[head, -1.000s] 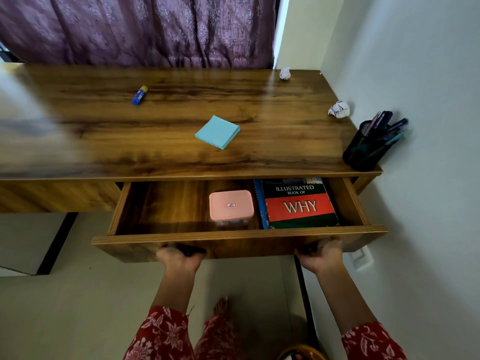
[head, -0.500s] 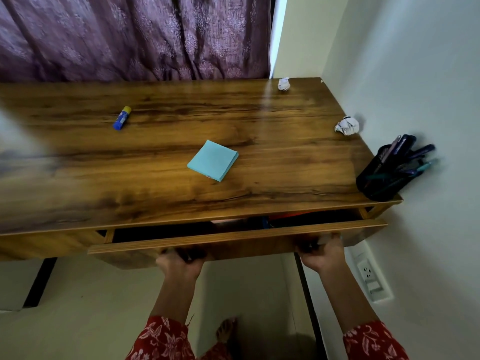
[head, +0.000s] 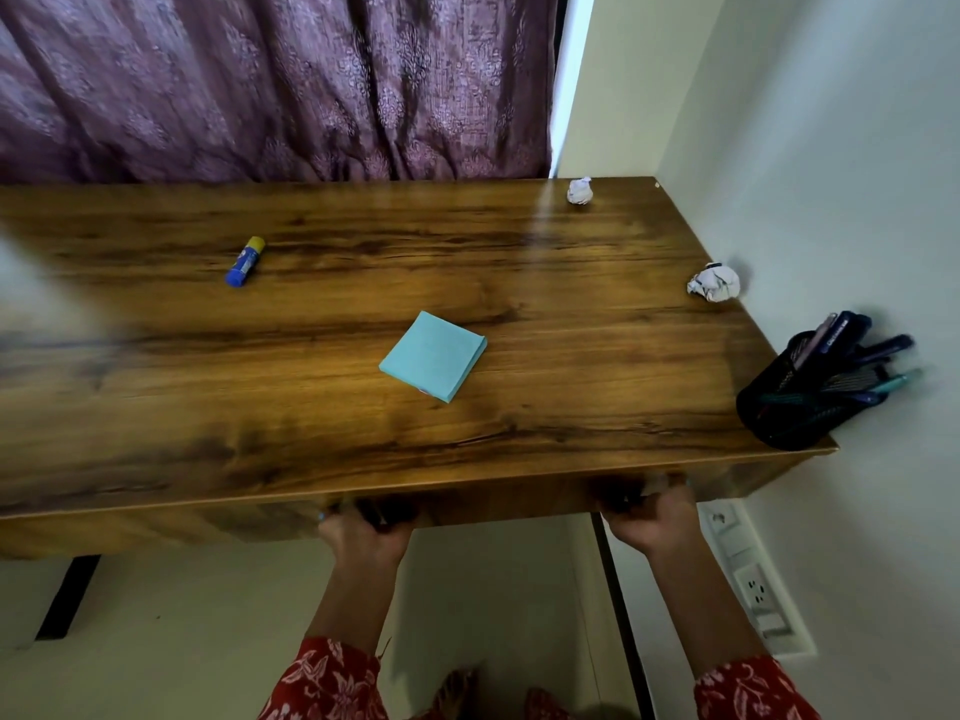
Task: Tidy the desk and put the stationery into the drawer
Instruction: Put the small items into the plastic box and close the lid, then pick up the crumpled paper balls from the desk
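**Drawer flush under desk, both hands on its front**

Drawer (head: 498, 504) sits closed under the front edge of the desk (head: 571, 314); only its wooden front panel shows, contents not visible. Left hand (head: 363, 532) is at the left dark handle recess of the panel, fingers curled up into it, gripping the drawer front. Right hand (head: 652, 517) is at the right recess, fingers likewise curled into the dark cutout and gripping. Fingertips of both are hidden inside the recesses. Red floral sleeves (head: 332, 683) show at the bottom of the view.

On the desk top:
- blue sticky-note pad (head: 432, 356) near the middle, lying flat, rotated at an angle to the desk edge
- glue stick (head: 245, 261), blue body with yellow cap, lying on its side at rear left, well apart from the pad
- crumpled paper ball (head: 580, 190) at the rear edge near the curtain (head: 260, 80)
- second crumpled paper ball (head: 714, 283) near the right edge, beside the wall
- black mesh pen holder (head: 784, 413) at the front right corner, full of pens and markers, leaning toward the wall

Wall socket strip (head: 753, 579) sits low on the right wall, below desk level
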